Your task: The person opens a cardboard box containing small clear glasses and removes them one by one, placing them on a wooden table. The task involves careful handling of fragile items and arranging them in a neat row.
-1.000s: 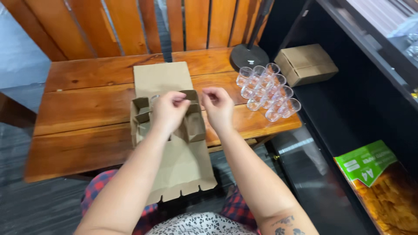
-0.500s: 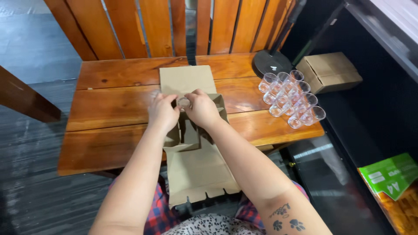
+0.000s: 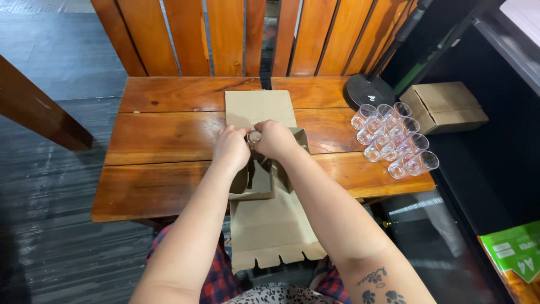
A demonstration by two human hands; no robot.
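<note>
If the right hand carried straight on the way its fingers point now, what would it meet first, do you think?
Most likely the left hand: the right hand points leftward at it, both pinching a small clear glass over the cardboard.

left hand [image 3: 230,149] curled, fingertips pinched | right hand [image 3: 275,139] curled, touching left

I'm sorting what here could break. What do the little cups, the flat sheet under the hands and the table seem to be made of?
The little cups look like clear glass or hard plastic: see-through, glossy; which one is unclear. The flat sheet looks like brown cardboard: matte, with folds and cut tabs. The table looks like varnished wood: grained planks with a shine.
</note>
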